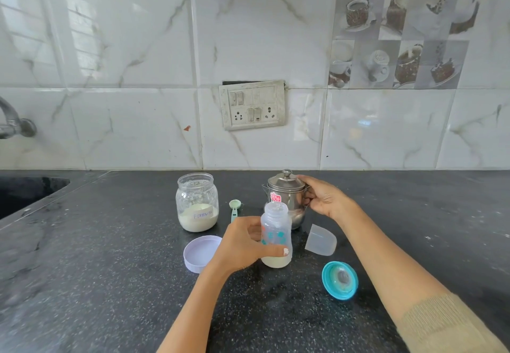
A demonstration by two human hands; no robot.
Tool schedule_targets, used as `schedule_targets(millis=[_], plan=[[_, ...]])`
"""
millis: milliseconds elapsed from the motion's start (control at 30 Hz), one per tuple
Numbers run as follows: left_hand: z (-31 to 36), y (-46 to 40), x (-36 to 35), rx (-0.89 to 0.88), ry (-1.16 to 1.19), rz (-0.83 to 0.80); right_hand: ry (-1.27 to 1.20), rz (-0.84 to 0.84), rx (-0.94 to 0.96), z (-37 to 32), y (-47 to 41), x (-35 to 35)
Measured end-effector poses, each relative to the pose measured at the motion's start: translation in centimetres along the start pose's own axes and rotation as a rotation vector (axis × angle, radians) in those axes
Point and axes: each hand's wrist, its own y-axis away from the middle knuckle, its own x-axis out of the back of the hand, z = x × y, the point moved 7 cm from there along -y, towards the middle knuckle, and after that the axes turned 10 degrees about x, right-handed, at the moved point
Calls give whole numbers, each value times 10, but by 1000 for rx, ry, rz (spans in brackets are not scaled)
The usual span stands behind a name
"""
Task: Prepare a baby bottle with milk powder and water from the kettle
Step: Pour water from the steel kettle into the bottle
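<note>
At a dark speckled kitchen counter, my left hand wraps around an open baby bottle, thumb across its front, holding it upright on the counter with a shallow layer of pale powder or liquid in its base; which of the two I cannot tell. My right hand curls around the handle side of a small steel kettle just behind the bottle; the handle itself is hidden under my fingers, and the bottle's neck covers part of the kettle's front. The kettle's lid is on. To the left stands an uncapped jar partly filled with white powder, its handwritten label too blurred to read fully. A green scoop lies between jar and kettle, its handle end hidden by my left hand. The jar's pale lid lies upturned, partly covered by my wrist. A clear cap and the teal nipple ring lie to the right. A tap is cut off at the left edge.
</note>
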Motion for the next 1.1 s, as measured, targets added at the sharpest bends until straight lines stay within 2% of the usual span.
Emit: schedule_targets(millis=[233,467,767,1100], plan=[[-3,2,3,16,21,13,46,-6,-10,-29,7,5],[-5,5,8,40,64,56,-74,-16,20,-87,43,-12],[-2,11,10,48,34,115,82,-87,-14,-104,94,-15],[1,17,9,34,-8,137,240,-84,-8,-107,105,2]])
